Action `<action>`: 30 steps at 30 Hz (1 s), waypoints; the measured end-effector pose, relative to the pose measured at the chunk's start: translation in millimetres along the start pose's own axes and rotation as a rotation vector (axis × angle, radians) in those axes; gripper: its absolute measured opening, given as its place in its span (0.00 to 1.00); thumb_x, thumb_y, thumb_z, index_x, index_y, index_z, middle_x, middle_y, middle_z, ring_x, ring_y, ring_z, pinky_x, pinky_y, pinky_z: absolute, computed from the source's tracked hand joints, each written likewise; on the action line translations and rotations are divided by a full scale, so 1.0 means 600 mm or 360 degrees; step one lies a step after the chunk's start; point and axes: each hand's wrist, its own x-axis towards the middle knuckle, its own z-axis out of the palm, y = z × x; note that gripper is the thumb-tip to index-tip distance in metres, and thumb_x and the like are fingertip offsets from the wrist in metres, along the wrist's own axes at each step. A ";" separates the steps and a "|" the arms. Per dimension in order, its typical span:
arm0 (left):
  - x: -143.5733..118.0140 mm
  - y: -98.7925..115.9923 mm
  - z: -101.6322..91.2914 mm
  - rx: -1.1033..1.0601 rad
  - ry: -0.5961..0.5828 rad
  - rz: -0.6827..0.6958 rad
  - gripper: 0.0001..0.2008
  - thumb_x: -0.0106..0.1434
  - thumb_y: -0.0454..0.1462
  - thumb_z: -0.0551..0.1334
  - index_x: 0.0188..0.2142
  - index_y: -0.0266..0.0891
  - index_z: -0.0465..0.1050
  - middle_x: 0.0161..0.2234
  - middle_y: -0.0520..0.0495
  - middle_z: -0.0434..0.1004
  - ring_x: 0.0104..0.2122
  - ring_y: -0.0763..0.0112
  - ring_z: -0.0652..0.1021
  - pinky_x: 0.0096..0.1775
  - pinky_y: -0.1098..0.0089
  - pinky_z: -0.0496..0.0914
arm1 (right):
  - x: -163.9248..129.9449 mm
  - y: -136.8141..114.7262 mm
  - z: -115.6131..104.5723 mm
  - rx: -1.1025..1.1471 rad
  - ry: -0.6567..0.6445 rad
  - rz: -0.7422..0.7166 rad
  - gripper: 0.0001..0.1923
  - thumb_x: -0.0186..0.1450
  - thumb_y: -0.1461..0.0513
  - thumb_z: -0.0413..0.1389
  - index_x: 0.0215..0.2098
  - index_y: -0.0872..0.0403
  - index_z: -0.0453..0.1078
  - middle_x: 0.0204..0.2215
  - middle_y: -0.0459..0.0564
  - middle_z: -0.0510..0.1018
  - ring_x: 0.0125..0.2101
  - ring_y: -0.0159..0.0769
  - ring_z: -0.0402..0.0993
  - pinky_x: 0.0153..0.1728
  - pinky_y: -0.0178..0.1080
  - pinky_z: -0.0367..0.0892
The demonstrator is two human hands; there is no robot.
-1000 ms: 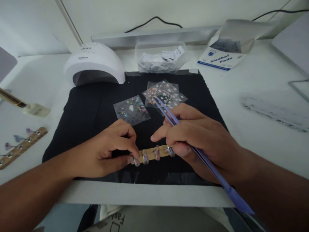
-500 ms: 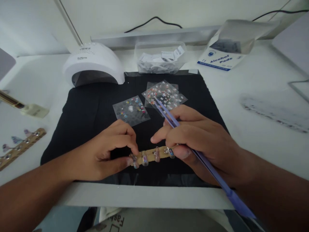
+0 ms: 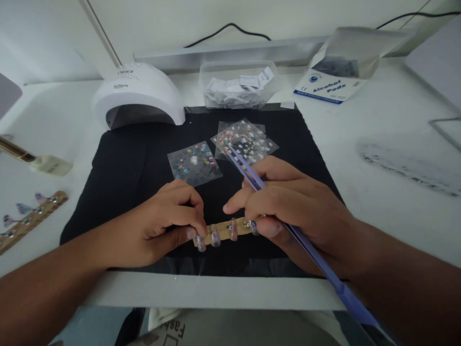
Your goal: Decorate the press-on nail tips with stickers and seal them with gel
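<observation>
**Both hands on the nail strip, tweezers tucked in the right**

I see my left hand (image 3: 163, 226) curled on the black mat (image 3: 126, 168), thumb and forefinger pinched on the left end of the strip (image 3: 225, 231). The strip is a short tan stick lying flat near the mat's front edge, carrying a row of small decorated nail tips. My right hand (image 3: 291, 211) closes over its right end, thumb pressing the last tip there, forefinger stretched out leftward above the strip. That same hand grips purple tweezers (image 3: 284, 221), which run slantwise through the fingers: the points reach up and left toward the sticker sheets, the handle passes back over my wrist toward the table edge. I cannot tell whether the points are closed.

Two clear sticker sheets lie on the mat beyond my hands: one (image 3: 194, 162) left of centre, a second (image 3: 247, 139), overlapping another sheet, to its right, just under the tweezers' points. Behind the mat stand a white lamp (image 3: 139, 93), a clear tub (image 3: 239, 84) of paper packets, and an alcohol pad box (image 3: 336, 65). On the white table (image 3: 378, 125) at far left lie a second strip (image 3: 30, 220) with nail tips and a brush (image 3: 34, 161).
</observation>
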 end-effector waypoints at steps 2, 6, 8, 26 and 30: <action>-0.001 0.001 0.000 -0.0032 0.0030 0.0000 0.13 0.68 0.27 0.56 0.41 0.43 0.76 0.41 0.48 0.70 0.44 0.67 0.70 0.48 0.65 0.64 | 0.000 0.000 0.001 -0.0002 -0.0003 -0.0010 0.11 0.73 0.62 0.47 0.32 0.53 0.62 0.26 0.47 0.75 0.32 0.35 0.68 0.36 0.39 0.66; -0.004 0.004 0.000 -0.0145 0.0088 0.0014 0.10 0.67 0.28 0.57 0.42 0.42 0.74 0.41 0.47 0.69 0.43 0.67 0.70 0.46 0.65 0.66 | -0.001 -0.003 -0.001 -0.0018 -0.0014 -0.0002 0.10 0.73 0.63 0.47 0.33 0.53 0.62 0.26 0.47 0.76 0.32 0.35 0.69 0.36 0.39 0.66; -0.005 0.007 0.002 -0.0140 0.0105 0.0041 0.09 0.66 0.28 0.58 0.41 0.41 0.73 0.40 0.47 0.68 0.43 0.67 0.69 0.46 0.65 0.65 | -0.001 -0.007 -0.003 -0.0019 -0.0022 0.0038 0.10 0.73 0.63 0.47 0.33 0.53 0.62 0.26 0.47 0.76 0.33 0.36 0.70 0.37 0.40 0.66; 0.001 0.009 0.007 0.0055 0.0051 0.0046 0.14 0.67 0.25 0.55 0.39 0.43 0.75 0.40 0.48 0.67 0.43 0.67 0.68 0.48 0.62 0.61 | -0.003 -0.008 -0.007 -0.0013 -0.0056 0.0047 0.09 0.73 0.63 0.47 0.40 0.57 0.68 0.34 0.50 0.80 0.37 0.37 0.70 0.41 0.42 0.68; 0.000 0.008 0.008 0.0074 0.0056 0.0040 0.14 0.67 0.25 0.55 0.40 0.43 0.75 0.41 0.48 0.67 0.44 0.66 0.68 0.48 0.62 0.61 | -0.005 -0.010 -0.011 -0.0021 -0.0062 0.0042 0.10 0.74 0.63 0.47 0.40 0.57 0.68 0.32 0.50 0.79 0.37 0.37 0.69 0.41 0.42 0.68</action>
